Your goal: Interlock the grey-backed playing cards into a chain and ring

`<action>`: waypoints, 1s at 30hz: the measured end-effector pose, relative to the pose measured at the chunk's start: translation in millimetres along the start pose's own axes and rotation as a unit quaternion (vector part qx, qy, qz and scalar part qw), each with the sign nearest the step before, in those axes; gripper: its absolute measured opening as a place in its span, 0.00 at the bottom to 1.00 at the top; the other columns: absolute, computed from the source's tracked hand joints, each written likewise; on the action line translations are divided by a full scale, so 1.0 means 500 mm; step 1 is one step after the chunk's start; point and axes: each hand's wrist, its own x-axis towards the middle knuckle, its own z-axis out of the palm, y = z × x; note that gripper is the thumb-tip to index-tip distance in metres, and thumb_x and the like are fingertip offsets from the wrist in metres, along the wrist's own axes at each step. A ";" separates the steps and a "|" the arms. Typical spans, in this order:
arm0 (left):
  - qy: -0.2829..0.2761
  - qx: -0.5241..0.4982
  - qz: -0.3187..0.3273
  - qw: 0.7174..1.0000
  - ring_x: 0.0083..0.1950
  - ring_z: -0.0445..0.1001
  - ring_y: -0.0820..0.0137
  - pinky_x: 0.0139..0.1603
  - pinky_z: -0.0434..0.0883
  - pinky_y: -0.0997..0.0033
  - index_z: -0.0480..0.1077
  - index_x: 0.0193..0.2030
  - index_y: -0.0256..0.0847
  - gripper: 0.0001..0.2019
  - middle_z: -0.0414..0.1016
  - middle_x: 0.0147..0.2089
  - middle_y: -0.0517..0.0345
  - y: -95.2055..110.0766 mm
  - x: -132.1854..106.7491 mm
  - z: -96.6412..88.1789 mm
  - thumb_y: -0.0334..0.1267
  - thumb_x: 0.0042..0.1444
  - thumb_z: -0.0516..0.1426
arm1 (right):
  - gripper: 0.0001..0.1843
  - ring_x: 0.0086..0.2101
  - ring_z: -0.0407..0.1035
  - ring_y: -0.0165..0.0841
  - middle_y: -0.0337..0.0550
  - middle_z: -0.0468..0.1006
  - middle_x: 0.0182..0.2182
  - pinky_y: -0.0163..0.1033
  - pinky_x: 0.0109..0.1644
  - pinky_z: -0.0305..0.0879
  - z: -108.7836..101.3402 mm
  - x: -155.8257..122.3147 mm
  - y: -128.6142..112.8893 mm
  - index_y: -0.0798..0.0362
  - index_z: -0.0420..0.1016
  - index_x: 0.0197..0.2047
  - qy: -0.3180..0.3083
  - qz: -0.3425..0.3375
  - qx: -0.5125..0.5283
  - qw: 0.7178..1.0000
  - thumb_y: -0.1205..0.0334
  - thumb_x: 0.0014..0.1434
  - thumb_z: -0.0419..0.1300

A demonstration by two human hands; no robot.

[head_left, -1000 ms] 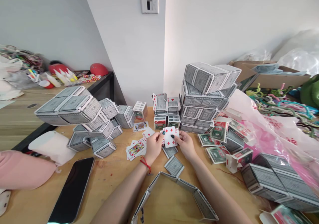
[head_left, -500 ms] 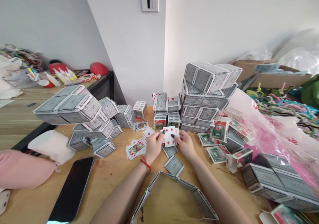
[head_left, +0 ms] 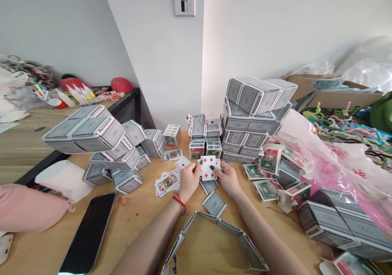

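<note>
My left hand (head_left: 188, 180) and my right hand (head_left: 227, 178) both pinch a playing card with red diamonds (head_left: 209, 167), held face up just above the wooden table (head_left: 137, 222). A few more cards seem to sit behind it in the same grip. Face-down grey cards (head_left: 214, 203) lie just below my hands. Loose face-up cards (head_left: 167, 182), a king among them, lie left of my left hand. In front of my arms stands an open ring of joined grey cards (head_left: 214, 236).
Stacked blocks made of grey cards rise at the left (head_left: 88, 134) and behind my hands (head_left: 255, 118). Card boxes (head_left: 269, 173) and a pink plastic bag (head_left: 324, 160) lie at the right. A black phone (head_left: 87, 234) lies near the front left, beside a pink pouch (head_left: 27, 209).
The diamond card has shifted slightly in my fingers; my hands stay in place.
</note>
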 end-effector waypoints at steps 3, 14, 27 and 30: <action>0.003 0.006 0.004 1.000 0.19 0.58 0.78 0.22 0.52 0.77 0.55 0.17 0.38 0.19 0.58 0.15 0.64 -0.001 0.000 0.001 0.45 0.55 0.48 | 0.14 0.29 0.71 0.36 0.43 0.78 0.28 0.39 0.32 0.67 -0.001 0.000 0.002 0.54 0.69 0.33 0.008 0.000 -0.004 1.000 0.53 0.46 0.62; 0.002 0.007 0.004 1.000 0.19 0.58 0.77 0.22 0.52 0.76 0.55 0.17 0.38 0.19 0.59 0.16 0.63 0.001 0.001 0.001 0.45 0.54 0.48 | 0.15 0.29 0.72 0.36 0.42 0.78 0.30 0.39 0.33 0.67 0.001 -0.001 0.003 0.54 0.71 0.35 0.017 -0.008 0.008 1.000 0.55 0.46 0.62; -0.005 -0.111 -0.036 0.993 0.21 0.58 0.77 0.23 0.55 0.77 0.57 0.18 0.37 0.19 0.60 0.17 0.63 0.002 -0.002 0.000 0.45 0.55 0.47 | 0.17 0.29 0.72 0.37 0.44 0.78 0.32 0.41 0.34 0.68 0.005 -0.003 -0.006 0.54 0.70 0.37 0.024 -0.007 0.029 0.999 0.53 0.45 0.62; -0.004 -0.174 -0.047 0.984 0.23 0.59 0.76 0.24 0.57 0.76 0.60 0.19 0.36 0.18 0.61 0.19 0.61 -0.004 0.002 0.000 0.46 0.55 0.47 | 0.18 0.28 0.72 0.36 0.44 0.78 0.31 0.41 0.33 0.68 0.001 -0.001 -0.002 0.55 0.70 0.37 0.032 -0.003 0.035 0.999 0.53 0.45 0.63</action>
